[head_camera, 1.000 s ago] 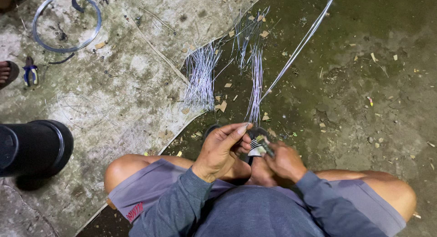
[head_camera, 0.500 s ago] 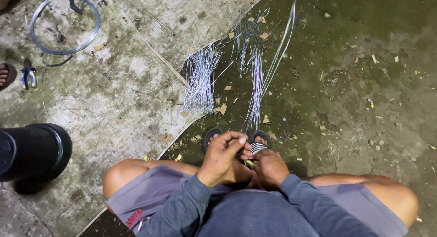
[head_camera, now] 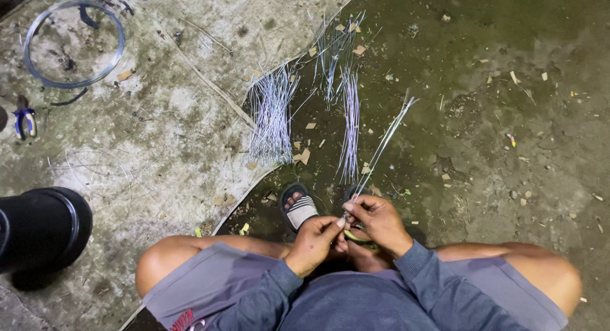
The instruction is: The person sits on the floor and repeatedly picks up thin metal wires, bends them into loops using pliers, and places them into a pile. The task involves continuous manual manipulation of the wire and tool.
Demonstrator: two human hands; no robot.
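**Thin wire strands, bare fingers and a cluttered floor**

The person is squatting at the lower middle of the frame, and both hands are meeting just above the knees. The left hand (head_camera: 316, 239) is pinching the near end of a small bunch of thin wire strands (head_camera: 383, 143) between thumb and fingertips; the right hand (head_camera: 379, 222) is closing around the same end just beside it, with something yellowish-green partly hidden beneath it that I cannot identify. The strands are running from the hands up and to the right, their far tips fanning out over the dark ground at centre frame.

The free tips are looking springy: if either pinch is slackening, the bunch could be whipping loose and splaying, and the cut ends could be pricking the bare fingers. A sandalled foot (head_camera: 298, 208) is sitting directly in front of the hands, close enough to be jabbed too.

Two piles of cut wire (head_camera: 270, 118) are lying near, above the feet, so a dropped strand could be getting lost among them. At the upper left a wire coil (head_camera: 71, 42) and blue-handled pliers (head_camera: 24, 122) are lying well apart; a black round container (head_camera: 41, 228) is standing at the left edge.
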